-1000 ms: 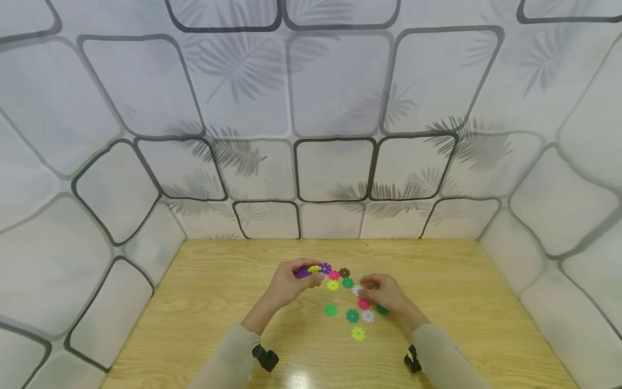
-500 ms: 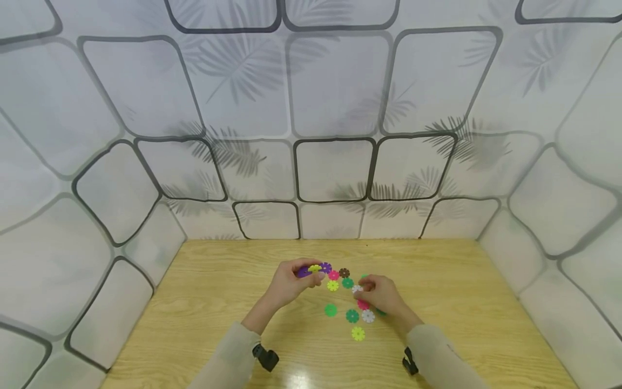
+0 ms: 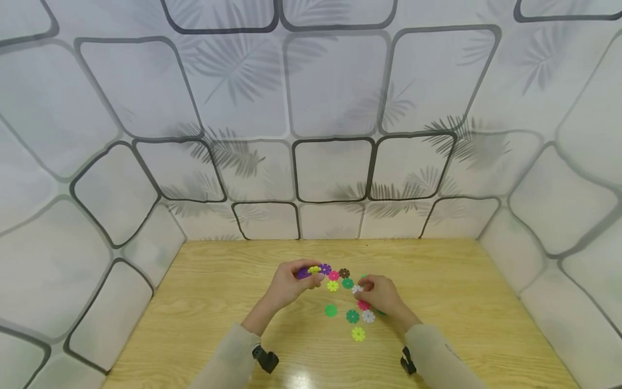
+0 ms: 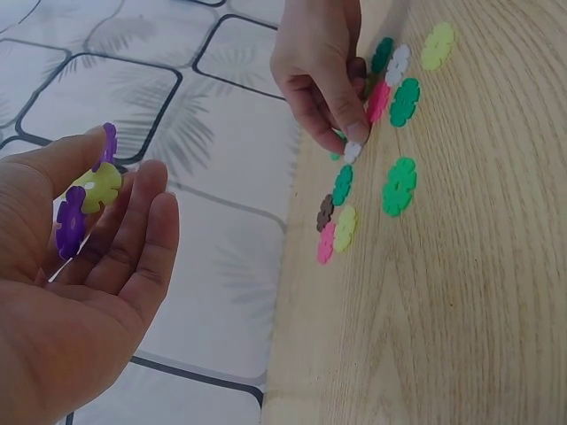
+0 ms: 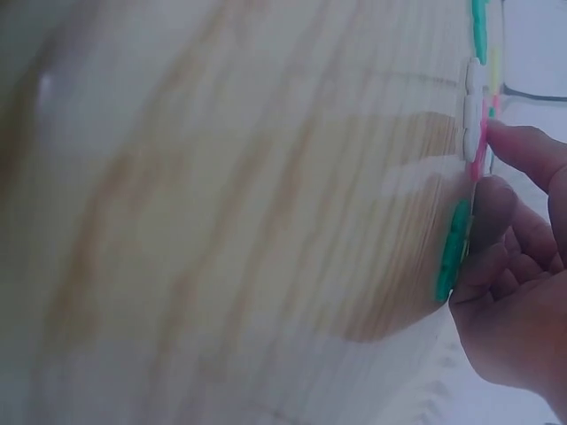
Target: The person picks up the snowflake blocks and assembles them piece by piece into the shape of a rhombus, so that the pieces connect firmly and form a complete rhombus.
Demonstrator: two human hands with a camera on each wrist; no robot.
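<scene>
My left hand (image 3: pixel 286 284) is raised over the table at centre-left and holds a short chain of notched plastic snowflake discs. In the left wrist view a yellow disc (image 4: pixel 100 188) sits between two purple discs (image 4: pixel 70 223), joined at an angle. Thumb and fingers curl round this chain. To the right, my right hand (image 3: pixel 385 295) is down at the tabletop, thumb and forefinger pinching a white disc (image 4: pixel 353 152). Under and beside that hand lie a pink disc (image 3: pixel 363 305) and a green one, both partly covered.
Loose discs lie flat on the wood-grain table (image 3: pixel 233 302): a brown disc (image 3: pixel 344 273), a pink, several green, a second white disc (image 3: pixel 368 316) and two yellow, one (image 3: pixel 358 334) nearest the front. A patterned wall (image 3: pixel 335 167) encloses the back and sides.
The right hand has shifted slightly left, its fingertips coming onto the white disc and covering more of the pink one. The left hand and its chain stay in place.
</scene>
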